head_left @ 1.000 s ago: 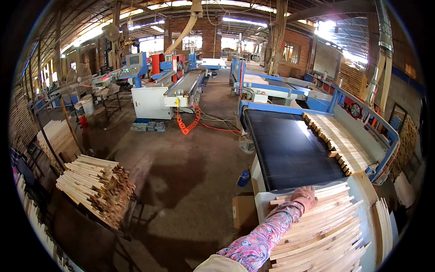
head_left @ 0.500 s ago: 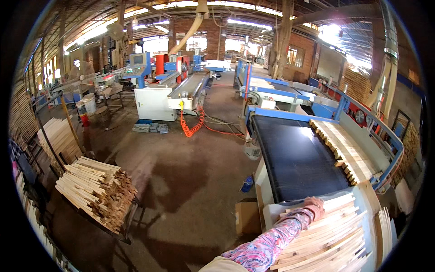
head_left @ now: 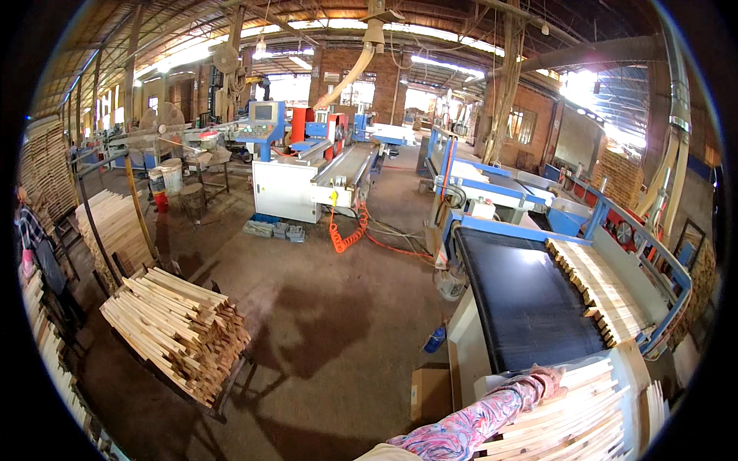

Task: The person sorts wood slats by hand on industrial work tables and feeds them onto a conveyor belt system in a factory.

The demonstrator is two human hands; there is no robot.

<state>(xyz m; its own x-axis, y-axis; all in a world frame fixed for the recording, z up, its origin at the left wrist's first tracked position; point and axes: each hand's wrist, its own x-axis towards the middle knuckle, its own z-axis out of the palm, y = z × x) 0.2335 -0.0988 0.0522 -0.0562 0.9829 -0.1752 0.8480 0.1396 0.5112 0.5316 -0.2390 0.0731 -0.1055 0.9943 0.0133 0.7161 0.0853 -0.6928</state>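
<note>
A patterned pink and blue sleeve reaches from the lower edge toward the right, and it appears to be my left arm. My left hand lies at the near edge of the black belt, on the far ends of a layer of pale wooden strips. Its fingers are too small and blurred to make out. My right hand is out of view. Just past my hand is the black conveyor belt. Along its right side, a row of wooden strips lies side by side with uneven ends.
A stack of wooden sticks rests on a low stand at the left. Beyond the floor stands a white and blue machine with a coiled orange hose. A cardboard box sits beside the conveyor. At the left edge stands another person.
The whole scene has shifted right and slightly down as my head turned. My left hand stays at the ends of the strips. More of the person at the left edge shows.
</note>
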